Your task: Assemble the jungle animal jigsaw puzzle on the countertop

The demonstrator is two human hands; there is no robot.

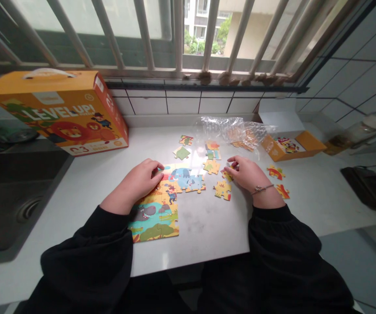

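A partly joined jigsaw (158, 213) with a hippo and an elephant lies on the white counter (207, 222) in front of me. My left hand (140, 181) rests on its upper left part, fingers curled and pressing down on the pieces. My right hand (248, 173) is to the right, fingers pinched on a loose yellow puzzle piece (227, 174) lying on the counter. Several loose pieces (211, 165) lie between and beyond the hands, one (222, 190) just below my right fingers, two more (276, 172) to the right of my wrist.
A large orange puzzle box (60, 111) stands at the back left. A crumpled clear plastic bag (233, 128) and a small open orange box (292, 146) lie at the back right. A dark sink (14, 196) adjoins the counter's left. A barred window runs along the back.
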